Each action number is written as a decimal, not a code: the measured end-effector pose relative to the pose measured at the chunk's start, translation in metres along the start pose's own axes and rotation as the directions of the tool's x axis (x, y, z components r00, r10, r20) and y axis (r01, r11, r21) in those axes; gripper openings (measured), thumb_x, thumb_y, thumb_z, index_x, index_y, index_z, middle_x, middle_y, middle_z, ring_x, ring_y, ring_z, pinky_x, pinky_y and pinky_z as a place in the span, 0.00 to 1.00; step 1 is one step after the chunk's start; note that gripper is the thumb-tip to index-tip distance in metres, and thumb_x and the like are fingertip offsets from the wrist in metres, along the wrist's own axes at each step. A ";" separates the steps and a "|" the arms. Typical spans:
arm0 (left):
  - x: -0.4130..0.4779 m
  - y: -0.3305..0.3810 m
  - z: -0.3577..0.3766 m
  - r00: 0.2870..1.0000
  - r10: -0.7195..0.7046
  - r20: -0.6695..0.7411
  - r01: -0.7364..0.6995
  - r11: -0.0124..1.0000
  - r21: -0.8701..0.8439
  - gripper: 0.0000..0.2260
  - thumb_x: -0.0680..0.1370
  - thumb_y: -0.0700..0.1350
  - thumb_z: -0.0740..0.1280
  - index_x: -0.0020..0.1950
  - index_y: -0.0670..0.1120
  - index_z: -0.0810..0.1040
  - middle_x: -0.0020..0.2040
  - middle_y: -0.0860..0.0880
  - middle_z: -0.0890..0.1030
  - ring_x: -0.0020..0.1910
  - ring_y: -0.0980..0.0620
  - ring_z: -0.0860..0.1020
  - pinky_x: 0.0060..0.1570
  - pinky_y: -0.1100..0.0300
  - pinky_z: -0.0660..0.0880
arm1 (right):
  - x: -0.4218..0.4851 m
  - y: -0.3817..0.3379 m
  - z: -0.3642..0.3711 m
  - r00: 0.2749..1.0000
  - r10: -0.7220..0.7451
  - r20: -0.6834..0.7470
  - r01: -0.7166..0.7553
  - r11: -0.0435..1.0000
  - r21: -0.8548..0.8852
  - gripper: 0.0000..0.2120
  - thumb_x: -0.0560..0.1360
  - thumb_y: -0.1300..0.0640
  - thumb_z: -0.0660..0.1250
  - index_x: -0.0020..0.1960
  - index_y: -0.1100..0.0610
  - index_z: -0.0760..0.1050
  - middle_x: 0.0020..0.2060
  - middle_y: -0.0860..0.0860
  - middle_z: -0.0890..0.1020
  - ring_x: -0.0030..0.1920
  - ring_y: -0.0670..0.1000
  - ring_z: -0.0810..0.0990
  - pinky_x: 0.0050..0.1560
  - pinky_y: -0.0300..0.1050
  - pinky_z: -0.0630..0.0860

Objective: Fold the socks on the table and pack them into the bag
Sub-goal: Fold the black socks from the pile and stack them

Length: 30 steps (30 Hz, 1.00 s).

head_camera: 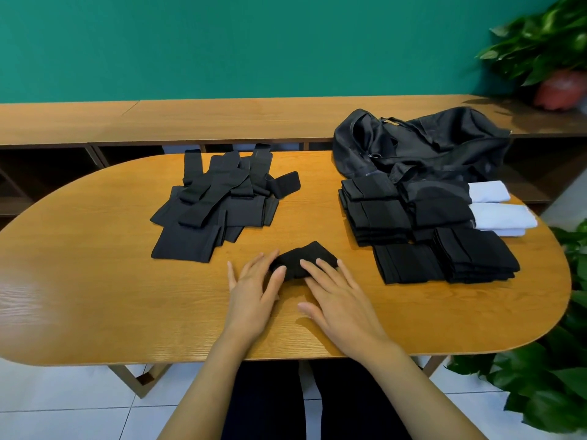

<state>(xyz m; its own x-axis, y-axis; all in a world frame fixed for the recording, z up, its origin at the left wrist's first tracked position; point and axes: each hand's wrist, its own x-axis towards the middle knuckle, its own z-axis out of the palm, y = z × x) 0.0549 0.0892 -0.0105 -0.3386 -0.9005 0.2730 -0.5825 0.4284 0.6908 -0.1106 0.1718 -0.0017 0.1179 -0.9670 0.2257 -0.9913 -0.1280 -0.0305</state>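
- An oval wooden tabletop [95, 281] stands before a low wooden shelf [158, 119] and a green wall [222, 42].
- The left grip [254, 290] and right grip [343, 300] lie flat with fingers straight and apart, their fingertips pressing a folded black sock [305, 257] near the front edge.
- Loose socks [216, 201] lie beyond on the left.
- Folded stacks [413, 230] sit on the right, against the black bag [422, 144].
- Bare wood runs between the two piles.

A single head-worn view looks forward and down, close over the wooden table [127, 296] toward the green wall [254, 42].
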 end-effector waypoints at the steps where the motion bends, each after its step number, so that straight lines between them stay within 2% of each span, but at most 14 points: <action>1: 0.000 -0.001 0.000 1.000 -0.011 -0.005 0.011 1.000 -0.007 0.31 0.77 0.68 0.45 0.74 0.56 0.67 0.72 0.52 0.71 0.73 0.60 0.61 0.75 0.52 0.34 | -0.001 0.002 -0.005 0.999 0.011 -0.038 -0.011 1.000 0.006 0.31 0.82 0.38 0.46 0.66 0.57 0.76 0.76 0.47 0.64 0.76 0.49 0.59 0.76 0.51 0.47; 4: 0.001 -0.005 0.002 1.000 -0.023 -0.002 0.023 1.000 -0.021 0.31 0.77 0.68 0.44 0.75 0.57 0.64 0.72 0.52 0.70 0.74 0.59 0.61 0.75 0.51 0.35 | -0.009 0.014 -0.023 0.984 0.075 -0.162 -0.071 0.997 0.029 0.30 0.82 0.39 0.46 0.67 0.59 0.75 0.76 0.48 0.62 0.77 0.50 0.58 0.76 0.54 0.49; 7: 0.001 -0.008 0.004 1.000 -0.026 -0.008 0.026 0.999 -0.024 0.31 0.77 0.68 0.44 0.75 0.56 0.65 0.72 0.52 0.70 0.74 0.58 0.61 0.75 0.52 0.35 | -0.026 0.036 -0.030 0.948 0.217 -0.235 -0.218 0.976 0.020 0.29 0.82 0.40 0.48 0.66 0.60 0.74 0.77 0.49 0.61 0.77 0.51 0.58 0.76 0.55 0.49; 10: 0.000 -0.008 0.005 1.000 -0.023 -0.008 0.022 0.999 -0.025 0.32 0.77 0.68 0.44 0.75 0.56 0.65 0.72 0.52 0.71 0.74 0.59 0.62 0.75 0.54 0.35 | -0.047 0.062 -0.029 0.903 0.353 -0.245 -0.367 0.930 -0.015 0.29 0.82 0.41 0.48 0.65 0.60 0.75 0.76 0.50 0.63 0.76 0.52 0.59 0.76 0.54 0.47; 13: -0.001 -0.006 0.004 1.000 -0.013 -0.008 0.013 1.000 -0.025 0.31 0.78 0.68 0.45 0.75 0.56 0.65 0.71 0.52 0.71 0.73 0.59 0.62 0.75 0.54 0.35 | -0.062 0.081 -0.025 0.876 0.431 -0.215 -0.449 0.893 -0.040 0.29 0.81 0.41 0.48 0.63 0.60 0.77 0.75 0.51 0.65 0.75 0.54 0.62 0.76 0.54 0.45; 17: -0.002 -0.003 0.004 1.000 -0.019 0.002 0.019 1.000 -0.021 0.26 0.80 0.63 0.48 0.75 0.55 0.65 0.71 0.52 0.72 0.73 0.58 0.62 0.76 0.52 0.36 | -0.070 0.093 -0.014 0.888 0.444 -0.124 -0.453 0.889 -0.064 0.32 0.81 0.39 0.45 0.65 0.59 0.77 0.75 0.49 0.65 0.76 0.52 0.60 0.76 0.52 0.44; 21: -0.002 -0.007 0.004 1.000 -0.014 0.001 0.014 1.000 -0.015 0.30 0.79 0.68 0.45 0.75 0.56 0.66 0.71 0.52 0.72 0.73 0.59 0.63 0.75 0.52 0.36 | -0.072 0.094 -0.007 0.896 0.439 -0.066 -0.442 0.896 -0.046 0.36 0.80 0.36 0.40 0.67 0.57 0.75 0.76 0.48 0.63 0.76 0.49 0.59 0.76 0.50 0.43; 24: -0.001 -0.007 0.004 1.000 -0.013 -0.003 0.013 1.000 -0.012 0.33 0.77 0.69 0.43 0.75 0.55 0.66 0.70 0.54 0.72 0.72 0.59 0.64 0.76 0.50 0.38 | -0.073 0.097 -0.009 0.886 0.458 -0.064 -0.455 0.888 0.060 0.39 0.77 0.33 0.37 0.69 0.54 0.73 0.76 0.47 0.61 0.76 0.46 0.58 0.77 0.51 0.41; 27: -0.002 -0.005 0.004 1.000 -0.014 -0.006 0.014 1.000 -0.018 0.32 0.78 0.69 0.44 0.74 0.54 0.67 0.69 0.55 0.73 0.70 0.61 0.64 0.76 0.49 0.38 | -0.068 0.098 -0.019 0.875 0.471 -0.108 -0.448 0.875 0.183 0.36 0.77 0.33 0.39 0.61 0.50 0.79 0.73 0.48 0.68 0.75 0.47 0.62 0.77 0.52 0.42; 30: -0.002 -0.005 0.004 1.000 -0.009 -0.016 0.009 1.000 -0.025 0.33 0.77 0.70 0.43 0.74 0.54 0.68 0.68 0.56 0.74 0.69 0.62 0.65 0.76 0.49 0.39 | -0.057 0.091 -0.023 0.908 0.393 -0.148 -0.367 0.914 0.173 0.30 0.78 0.37 0.45 0.51 0.50 0.82 0.69 0.48 0.74 0.74 0.48 0.64 0.77 0.49 0.43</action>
<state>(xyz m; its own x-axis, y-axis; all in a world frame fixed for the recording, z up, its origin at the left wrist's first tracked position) 0.0556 0.0888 -0.0166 -0.3214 -0.9054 0.2774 -0.5670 0.4186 0.7095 -0.2088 0.2201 0.0052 -0.2907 -0.8956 0.3367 -0.9392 0.1998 -0.2793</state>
